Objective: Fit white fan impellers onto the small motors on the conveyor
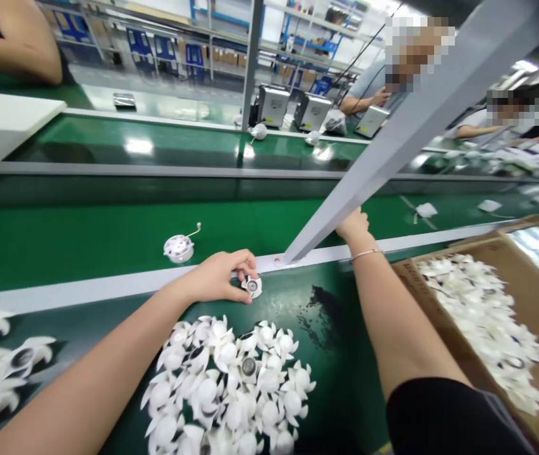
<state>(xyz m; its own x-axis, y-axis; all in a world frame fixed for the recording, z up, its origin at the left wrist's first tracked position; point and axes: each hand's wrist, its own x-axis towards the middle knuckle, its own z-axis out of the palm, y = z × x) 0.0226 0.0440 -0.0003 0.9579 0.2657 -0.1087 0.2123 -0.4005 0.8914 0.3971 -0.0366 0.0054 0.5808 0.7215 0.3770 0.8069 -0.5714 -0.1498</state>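
Left hand: fingers pinched narrow on one white plastic impeller, hub up, no clear long axis, just beyond the impeller pile, too many to count. One wired white unit lies beyond the pile; one cardboard carton right of it. Right hand: fingers curled, any hold cannot be told.

Factory assembly line, green conveyor belt across the view, white plastic parts in piles at 6 o'clock, cardboard box at 4 o'clock, co-workers at 1 o'clock, storage shelves at 12 o'clock
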